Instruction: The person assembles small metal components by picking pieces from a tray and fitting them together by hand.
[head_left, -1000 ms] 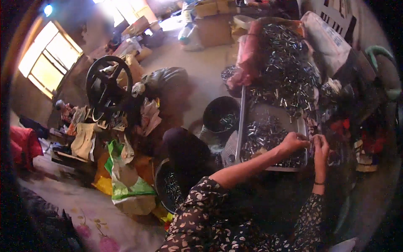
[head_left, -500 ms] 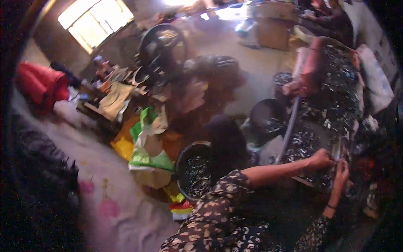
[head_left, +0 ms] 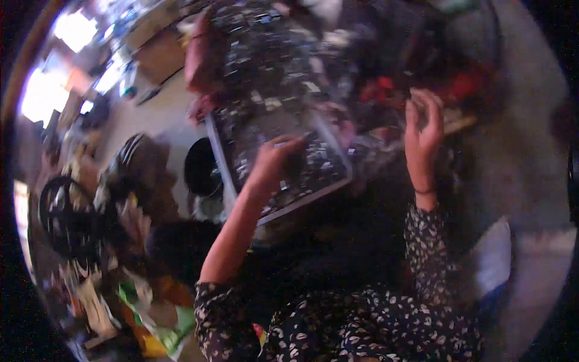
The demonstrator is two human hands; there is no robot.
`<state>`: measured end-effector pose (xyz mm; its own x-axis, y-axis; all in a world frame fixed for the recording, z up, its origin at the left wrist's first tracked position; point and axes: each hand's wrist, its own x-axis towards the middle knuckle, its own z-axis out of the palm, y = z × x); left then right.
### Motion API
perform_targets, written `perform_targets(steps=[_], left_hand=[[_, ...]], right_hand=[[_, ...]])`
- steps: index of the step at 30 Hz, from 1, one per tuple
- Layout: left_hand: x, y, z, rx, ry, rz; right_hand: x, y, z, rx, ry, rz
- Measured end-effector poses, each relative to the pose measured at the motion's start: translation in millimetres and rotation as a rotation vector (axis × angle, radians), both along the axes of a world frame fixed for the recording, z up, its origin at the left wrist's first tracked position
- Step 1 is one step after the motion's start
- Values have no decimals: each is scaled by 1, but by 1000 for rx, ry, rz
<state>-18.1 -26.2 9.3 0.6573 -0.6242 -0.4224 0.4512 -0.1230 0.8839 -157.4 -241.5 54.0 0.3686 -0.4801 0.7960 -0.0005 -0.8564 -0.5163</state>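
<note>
My left hand (head_left: pixel 277 158) is over a shallow tray (head_left: pixel 300 201) with a pale rim. Its fingers curl closed at the loose pieces; what they hold, if anything, is hidden. Small dark, shiny pieces (head_left: pixel 319 158) lie scattered in the tray, too blurred to name. To the right, outside the tray, my right hand (head_left: pixel 425 123) is raised near blurred red things (head_left: pixel 379 90). Its fingers are bent, with a gap between them and the thumb, and nothing shows in the hand.
A larger heap of similar pieces (head_left: pixel 265 51) spreads beyond the tray, beside a pinkish-red cloth roll (head_left: pixel 198 54). A black bucket (head_left: pixel 202 166) stands left of the tray. Farther left are a cardboard box (head_left: pixel 160 57), a black round frame (head_left: pixel 69 217) and a green-and-white bag (head_left: pixel 163 329).
The view has swung to the right, so the tray now sits mid-picture. My hands, formerly together at the tray's edge, have separated; the right one has moved away to the right.
</note>
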Motion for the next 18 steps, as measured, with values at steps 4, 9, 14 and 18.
perform_targets(steps=[4, 9, 14, 18], left_hand=[[-2, -36, -13, -18, -5, -94], [-6, -58, 0, -24, -75, -193], [0, -81, 2, -7, -262, -290], [46, -93, -59, -76, -720, -338]], right_hand=[[-31, -62, 24, -241, -146, -250], [-53, -99, 59, -316, -287, -422], [-44, -119, 67, -276, -485, -313], [-35, -143, 68, -250, -339, -330]])
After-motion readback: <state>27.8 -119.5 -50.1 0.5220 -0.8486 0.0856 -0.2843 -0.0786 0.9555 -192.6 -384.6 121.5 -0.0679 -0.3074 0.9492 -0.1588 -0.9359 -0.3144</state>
